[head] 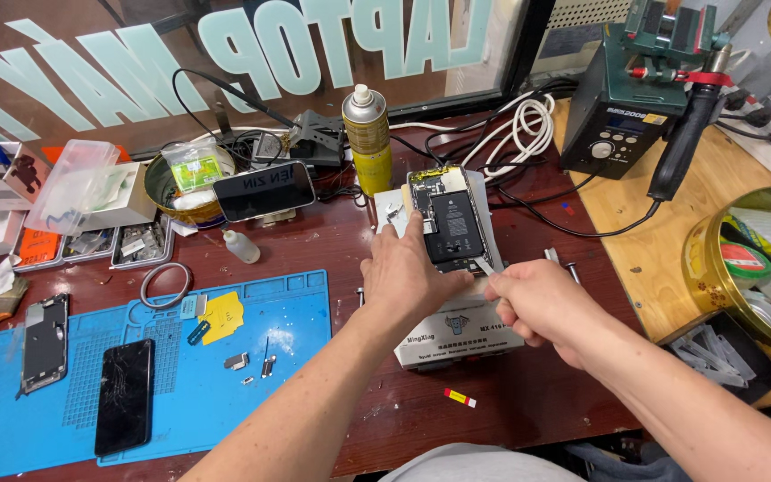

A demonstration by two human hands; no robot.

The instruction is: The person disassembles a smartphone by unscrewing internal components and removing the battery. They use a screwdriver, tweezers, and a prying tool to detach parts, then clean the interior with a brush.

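Near the middle of the frame an opened phone (447,217) lies face down, its insides showing, on a small white heating box (457,335) that stands on the dark wood bench (510,402). The left hand (403,277) lies flat over the phone's lower left part, fingers spread a little and pressing down rather than gripping, one fingertip reaching up along the left edge. The right hand (537,303), just right of it, is curled closed around a thin flat pry tool (484,265), whose tip touches the phone's lower right edge.

Behind the phone, at upper centre, stands a yellow spray can (369,138). To its left another phone (265,190) leans on a stand, screen dark. A blue mat (252,357) covers the lower left of the frame; on it lie a black phone with a cracked screen (125,395), a phone frame (45,344) at the far left, and some small yellow and blue picks (220,314). At upper right sits a black soldering station (622,120) with its handle hanging beside it. A round gold tin (716,277) full of tape rolls sits at the right edge.
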